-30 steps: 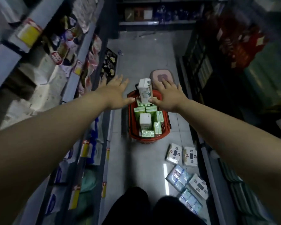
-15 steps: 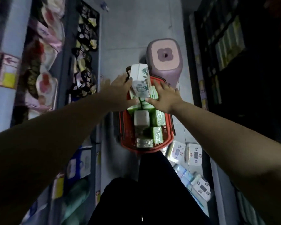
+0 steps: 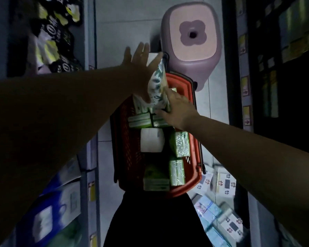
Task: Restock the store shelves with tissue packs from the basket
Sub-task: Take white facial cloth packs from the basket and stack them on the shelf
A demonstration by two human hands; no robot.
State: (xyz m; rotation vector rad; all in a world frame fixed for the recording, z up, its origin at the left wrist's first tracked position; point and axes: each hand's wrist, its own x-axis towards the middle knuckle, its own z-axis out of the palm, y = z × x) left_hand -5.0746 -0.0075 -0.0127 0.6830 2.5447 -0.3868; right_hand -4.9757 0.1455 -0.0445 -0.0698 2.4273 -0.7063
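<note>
A red basket (image 3: 192, 97) stands on the aisle floor and holds several green and white tissue packs (image 3: 181, 144). A tall white pack with a leaf print (image 3: 158, 82) stands tilted at the basket's far end. My left hand (image 3: 138, 68) lies flat against its left face with the fingers straight. My right hand (image 3: 178, 108) presses on its lower right side, with the fingertips hidden behind the pack.
A pink stool (image 3: 192, 41) sits just beyond the basket. Shelves with packaged goods (image 3: 53, 43) run along the left, dark shelving (image 3: 275, 68) along the right. Flower-print tissue boxes (image 3: 221, 182) and blue packs (image 3: 209, 211) lie on the floor at the lower right. Dark-clothed legs (image 3: 153, 220) fill the bottom centre.
Both hands have closed in on the tall leaf-print pack, which now tilts and stands higher above the basket. The camera has tipped further down and closer.
</note>
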